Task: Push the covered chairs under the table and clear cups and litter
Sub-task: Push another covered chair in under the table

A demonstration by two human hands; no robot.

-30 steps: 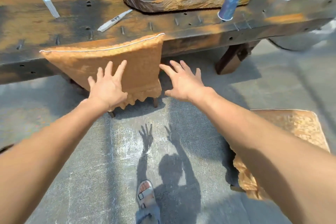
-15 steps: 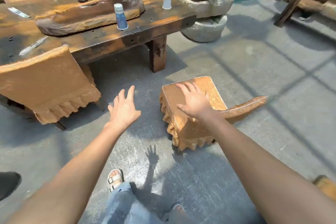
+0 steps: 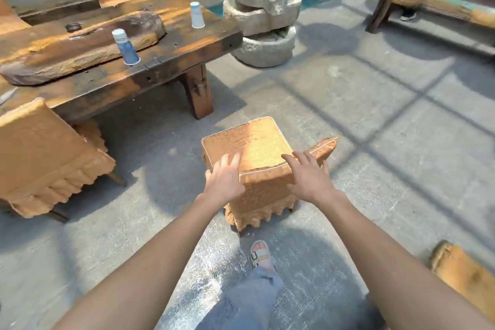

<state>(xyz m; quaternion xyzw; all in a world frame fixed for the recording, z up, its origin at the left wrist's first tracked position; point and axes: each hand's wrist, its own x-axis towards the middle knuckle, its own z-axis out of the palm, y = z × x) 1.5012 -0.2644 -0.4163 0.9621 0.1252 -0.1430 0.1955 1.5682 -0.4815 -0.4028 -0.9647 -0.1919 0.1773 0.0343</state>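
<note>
On the grey stone floor (image 3: 375, 120) a chair (image 3: 257, 146) stands apart from the table (image 3: 171, 61). The left hand (image 3: 223, 182) and right hand (image 3: 308, 179) are at its near corners, fingers spread. Further left, a second chair (image 3: 48, 161) is against the table's near edge. A blue cup (image 3: 126, 47) stands by that edge, and a white cup (image 3: 197, 15) by the right end.

Left hand (image 3: 223, 182) and right hand (image 3: 308, 179) reach forward side by side, fingers (image 3: 235, 160) straight and spread
</note>
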